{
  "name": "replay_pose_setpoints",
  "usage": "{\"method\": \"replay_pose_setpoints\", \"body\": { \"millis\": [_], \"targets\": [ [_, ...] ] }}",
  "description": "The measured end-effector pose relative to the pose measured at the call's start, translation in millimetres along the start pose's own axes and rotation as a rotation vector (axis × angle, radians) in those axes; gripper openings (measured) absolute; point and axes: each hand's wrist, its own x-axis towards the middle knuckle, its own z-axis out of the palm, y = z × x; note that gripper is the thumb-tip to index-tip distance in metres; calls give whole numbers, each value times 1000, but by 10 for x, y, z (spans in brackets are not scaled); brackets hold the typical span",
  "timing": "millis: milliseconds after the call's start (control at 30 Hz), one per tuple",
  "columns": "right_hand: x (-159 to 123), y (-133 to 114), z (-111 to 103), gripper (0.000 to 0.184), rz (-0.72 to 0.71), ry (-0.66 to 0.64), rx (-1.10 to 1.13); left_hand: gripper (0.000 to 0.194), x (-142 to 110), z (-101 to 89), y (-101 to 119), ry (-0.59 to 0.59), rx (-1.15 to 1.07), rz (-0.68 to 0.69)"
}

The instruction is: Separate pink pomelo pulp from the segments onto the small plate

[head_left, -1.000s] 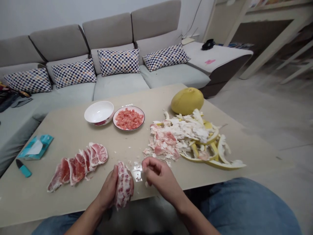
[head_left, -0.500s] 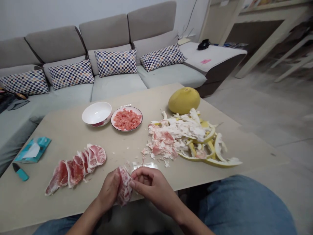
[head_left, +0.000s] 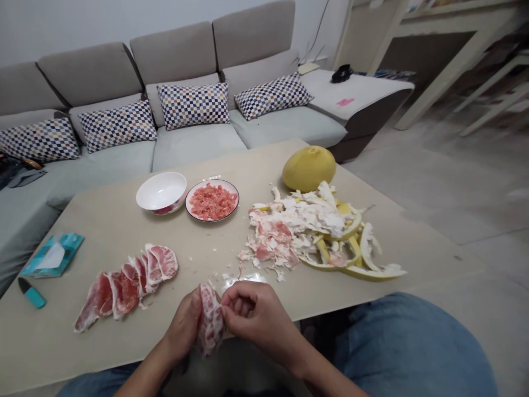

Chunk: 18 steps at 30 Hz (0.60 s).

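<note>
My left hand (head_left: 184, 326) is wrapped round a pink pomelo segment (head_left: 210, 320) still covered in white membrane, held upright at the near edge of the table (head_left: 124, 231). Pressed against the segment's right side, my right hand (head_left: 256, 317) has its fingers curled in a pinch on the membrane. A row of peeled pink segments (head_left: 126, 284) lies on the table to the left of my hands. Small white scraps dot the table just beyond my hands.
A heap of peel and membrane (head_left: 318, 231) lies at the right, with a whole yellow pomelo (head_left: 309, 168) behind it. A plate of pink pulp (head_left: 212, 200) and a white bowl (head_left: 161, 191) stand farther back. A tissue pack (head_left: 52, 255) and a teal knife (head_left: 31, 293) lie at the left.
My right hand came back from the table beside the segment and closed on the segment's membrane. The left hand kept its hold.
</note>
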Motion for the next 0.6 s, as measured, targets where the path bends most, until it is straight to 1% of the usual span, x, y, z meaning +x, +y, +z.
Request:
{"method": "replay_pose_setpoints", "body": {
  "millis": [133, 200, 267, 300, 333, 433, 467, 500, 533, 600],
  "targets": [
    [26, -27, 1, 6, 4, 8, -6, 60, 4, 53, 22, 57, -154, -182],
    [32, -36, 0, 7, -25, 5, -47, 58, -2, 91, 19, 42, -285, -257],
    [31, -39, 4, 9, -74, -9, -99, 56, -11, 125, 0, -11, -420, -301],
    [31, -37, 8, 9, -109, -9, -132, 57, -14, 137, -18, -55, -478, -321],
    [31, -32, 11, 10, -150, -1, -171, 61, -15, 144, -41, -124, -529, -347],
    [48, -9, 3, 11, -294, 55, -312, 81, -3, 144, -121, -426, -655, -443],
    [59, -2, -8, 12, -336, 74, -361, 85, 5, 140, -140, -519, -704, -452],
    [72, 3, -24, 12, -371, 94, -408, 85, 13, 137, -152, -581, -768, -439],
    [85, 5, -44, 13, -397, 113, -448, 82, 20, 135, -155, -609, -845, -409],
    [106, -3, -93, 13, -422, 144, -493, 69, 26, 137, -139, -625, -1005, -323]
  ]
}}
